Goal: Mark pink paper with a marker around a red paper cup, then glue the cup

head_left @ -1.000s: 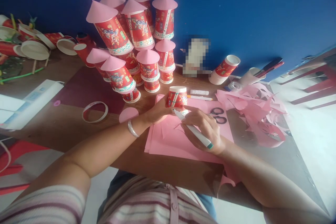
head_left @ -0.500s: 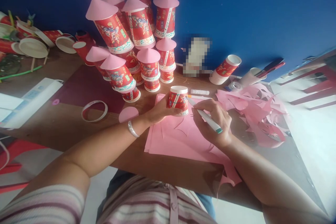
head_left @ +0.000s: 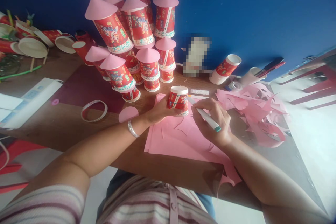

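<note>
In the head view, my left hand (head_left: 160, 111) is wrapped round a red and white paper cup (head_left: 179, 100), with the thumb across its lower front. The cup stands upright over a stack of pink paper (head_left: 178, 140). My right hand (head_left: 214, 119) grips a white marker pen (head_left: 207, 117) with a green end towards me. Its tip is close to the cup's right side; whether it touches cannot be made out. Behind the cup lies a white glue stick or similar tube (head_left: 199, 92). A pink paper disc (head_left: 128, 114) lies left of my left wrist.
Stacked paper cups with pink cone tops (head_left: 148, 59) stand at the back left. Pink paper scraps (head_left: 262, 112) pile up on the right, near a cup of pens (head_left: 252, 76) and a tape roll (head_left: 235, 85). A cut cup ring (head_left: 94, 111) and a white box (head_left: 34, 103) lie left.
The cup has turned slightly in my left hand, its pale printed strip sitting a little differently. The marker has tilted very slightly. Otherwise both hands stay in place.
</note>
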A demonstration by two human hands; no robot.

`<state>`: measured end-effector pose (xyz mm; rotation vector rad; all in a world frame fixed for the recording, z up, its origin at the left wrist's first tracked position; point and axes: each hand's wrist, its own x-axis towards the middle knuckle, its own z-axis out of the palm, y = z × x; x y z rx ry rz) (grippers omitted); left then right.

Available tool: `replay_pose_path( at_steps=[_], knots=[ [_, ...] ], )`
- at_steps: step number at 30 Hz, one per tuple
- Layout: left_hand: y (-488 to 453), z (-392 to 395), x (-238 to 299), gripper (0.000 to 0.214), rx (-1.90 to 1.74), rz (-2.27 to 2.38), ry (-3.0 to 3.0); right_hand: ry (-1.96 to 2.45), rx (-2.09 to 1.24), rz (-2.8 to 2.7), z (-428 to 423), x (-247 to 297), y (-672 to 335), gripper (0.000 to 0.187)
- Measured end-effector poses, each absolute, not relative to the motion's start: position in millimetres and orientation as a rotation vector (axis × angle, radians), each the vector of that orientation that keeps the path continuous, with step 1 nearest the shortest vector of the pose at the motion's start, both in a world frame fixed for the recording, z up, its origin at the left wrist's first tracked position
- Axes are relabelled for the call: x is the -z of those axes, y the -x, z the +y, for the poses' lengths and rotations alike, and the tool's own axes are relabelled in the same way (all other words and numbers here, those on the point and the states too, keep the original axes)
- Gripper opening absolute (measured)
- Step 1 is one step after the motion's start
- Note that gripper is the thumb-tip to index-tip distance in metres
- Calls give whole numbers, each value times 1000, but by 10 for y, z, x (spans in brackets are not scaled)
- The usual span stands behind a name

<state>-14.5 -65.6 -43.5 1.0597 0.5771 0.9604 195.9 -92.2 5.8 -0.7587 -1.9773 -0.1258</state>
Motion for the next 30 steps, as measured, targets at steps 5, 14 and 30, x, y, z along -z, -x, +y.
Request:
replay_pose_path(
  at_steps=[5,14,30],
  knots=[
    [147,-661,433,43,-951,573,-1055,761,122,-1978,-927,-45,-1959,22],
    [160,-653,465,48,-950,582,-1061,745,119,-2014,-976,-26,-1936,20],
    [174,-641,511,51,-959,616,-1095,673,71,-2049,-1023,33,-1918,20]
  ],
)
